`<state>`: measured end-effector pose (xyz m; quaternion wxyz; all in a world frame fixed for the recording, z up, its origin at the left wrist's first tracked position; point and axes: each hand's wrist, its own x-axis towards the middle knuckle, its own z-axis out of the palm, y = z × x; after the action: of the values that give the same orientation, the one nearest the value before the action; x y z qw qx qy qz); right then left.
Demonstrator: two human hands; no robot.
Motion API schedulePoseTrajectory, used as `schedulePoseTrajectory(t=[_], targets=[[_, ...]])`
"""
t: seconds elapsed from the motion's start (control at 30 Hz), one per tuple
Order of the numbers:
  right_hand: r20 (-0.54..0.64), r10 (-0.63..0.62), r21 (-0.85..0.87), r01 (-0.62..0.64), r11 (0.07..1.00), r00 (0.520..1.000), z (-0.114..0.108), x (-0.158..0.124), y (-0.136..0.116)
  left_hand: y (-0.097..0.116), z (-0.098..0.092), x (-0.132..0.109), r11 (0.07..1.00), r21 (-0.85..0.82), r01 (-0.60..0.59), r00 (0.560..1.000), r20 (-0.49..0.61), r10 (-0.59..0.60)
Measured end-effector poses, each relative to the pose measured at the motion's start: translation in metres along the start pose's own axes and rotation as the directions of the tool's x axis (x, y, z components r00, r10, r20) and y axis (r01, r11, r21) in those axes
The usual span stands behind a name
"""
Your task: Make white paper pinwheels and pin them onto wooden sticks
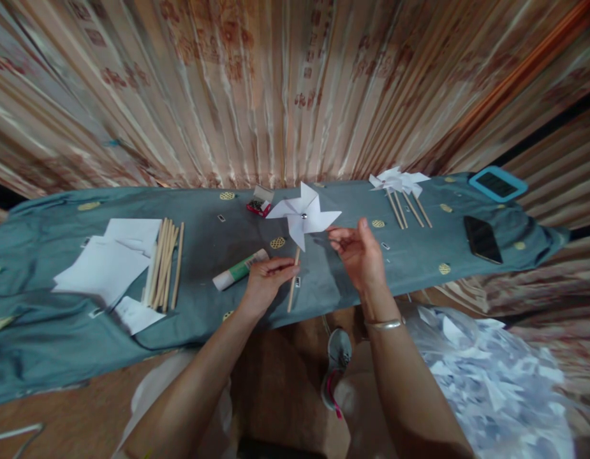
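A white paper pinwheel (310,218) with a shiny pin at its centre stands upright over the table. My left hand (267,280) pinches its wooden stick a little below the blades. My right hand (359,252) is open beside the pinwheel, fingers stretched toward the tip of the right blade; whether they touch it I cannot tell. Just behind my left hand lies a green and white glue stick (237,270). Farther back, left of the blades, sits a small open red box (259,205) with dark small pieces inside.
White paper sheets (101,268) and a bundle of wooden sticks (164,264) lie at the left. Several pinwheels (400,181) rest at the back right, near a blue-framed device (498,183) and a black phone (483,239). A bag of white paper pieces (495,376) stands below the table.
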<state>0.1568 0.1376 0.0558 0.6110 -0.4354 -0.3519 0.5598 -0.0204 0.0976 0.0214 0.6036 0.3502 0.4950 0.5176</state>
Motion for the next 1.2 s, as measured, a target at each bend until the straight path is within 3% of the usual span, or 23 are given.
schedulePoseTrajectory(t=[0.13, 1.2], targets=[[-0.073, -0.042, 0.079, 0.048, 0.996, 0.996, -0.010, 0.008, -0.010, -0.003, 0.002, -0.001, 1.000, 0.011, 0.014, 0.999, 0.031, -0.014], [0.001, -0.063, 0.039, 0.063, 0.997, 0.998, -0.004, 0.004, -0.002, -0.005, 0.001, 0.002, 1.000, 0.007, -0.004, 1.000, 0.014, 0.004]])
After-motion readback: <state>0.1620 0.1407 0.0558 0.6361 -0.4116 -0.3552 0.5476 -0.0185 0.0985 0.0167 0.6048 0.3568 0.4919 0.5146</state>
